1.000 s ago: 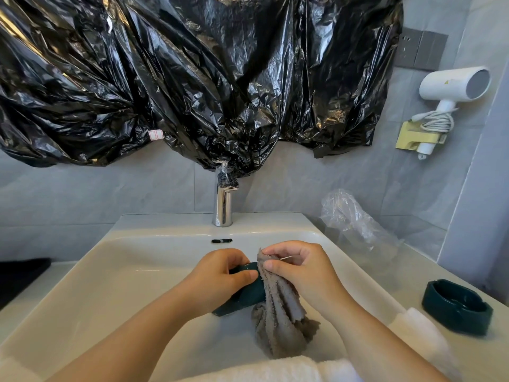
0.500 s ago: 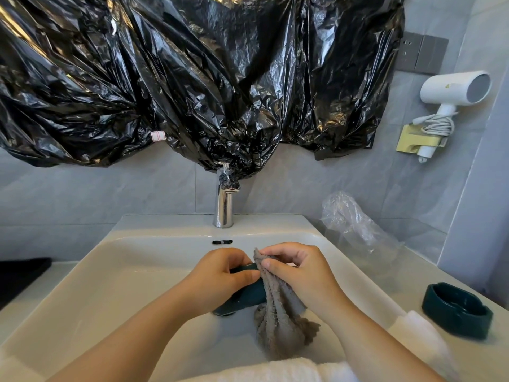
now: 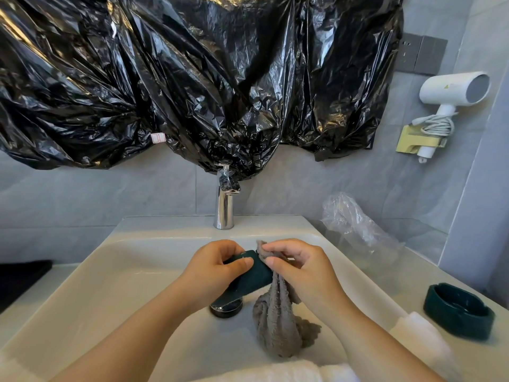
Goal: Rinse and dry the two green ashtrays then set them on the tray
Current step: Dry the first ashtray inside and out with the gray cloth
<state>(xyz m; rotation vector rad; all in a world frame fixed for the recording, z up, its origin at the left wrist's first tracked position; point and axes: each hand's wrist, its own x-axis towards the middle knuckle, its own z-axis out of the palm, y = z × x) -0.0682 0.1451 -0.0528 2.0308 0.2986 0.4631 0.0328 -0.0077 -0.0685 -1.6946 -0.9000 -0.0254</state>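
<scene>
The left hand (image 3: 220,268) keeps a closed grip on the first ashtray (image 3: 249,279): the thumb lies across the near face and the fingers curl over the far edge. The right hand (image 3: 300,268) has a pinch grip on the grey cloth (image 3: 275,323), with thumb and fingers closed on its upper end. That end is pressed against the right edge of the ashtray, and the rest of the cloth hangs down into the sink (image 3: 110,271).

The held ashtray is tilted on edge above the middle of the basin, in front of the faucet (image 3: 224,208) and above the drain plug (image 3: 225,307).

Step in hand, as judged: drying of the first ashtray. The next move probably calls for turning the piece in the left grip so that the cloth reaches the faces now covered by the fingers, and also the hollow. The grip should remain firm, since a smooth wet body can slip.

The second ashtray (image 3: 458,315) stands upright, open side up, on the tabletop to the right of the sink. It is well apart from both hands and just beside a white towel (image 3: 421,334). Whether it has been rinsed cannot be told. No tray can be identified with certainty.

Appearance: both ashtrays are dark green, smooth and glossy, with rounded corners. Remaining water cannot be seen.
</scene>
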